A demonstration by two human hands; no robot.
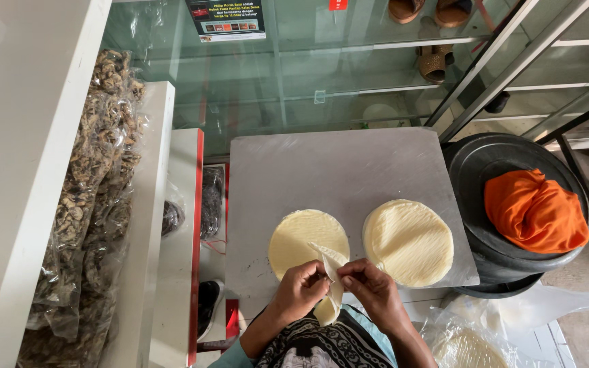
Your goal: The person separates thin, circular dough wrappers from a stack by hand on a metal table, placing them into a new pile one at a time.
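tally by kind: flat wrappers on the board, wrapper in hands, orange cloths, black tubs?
Round wrappers flat on the grey board: 2
Folded wrapper pinched by left hand and right hand: 1
Orange cloth: 1
Black tub: 1
Total: 5

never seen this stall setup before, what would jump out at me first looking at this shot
Two pale yellow round wrappers lie side by side on the near half of a grey board: the left wrapper and the right wrapper. At the board's near edge the left hand and right hand pinch a folded sheet between them. To the right, a bright orange cloth sits on a black tub.
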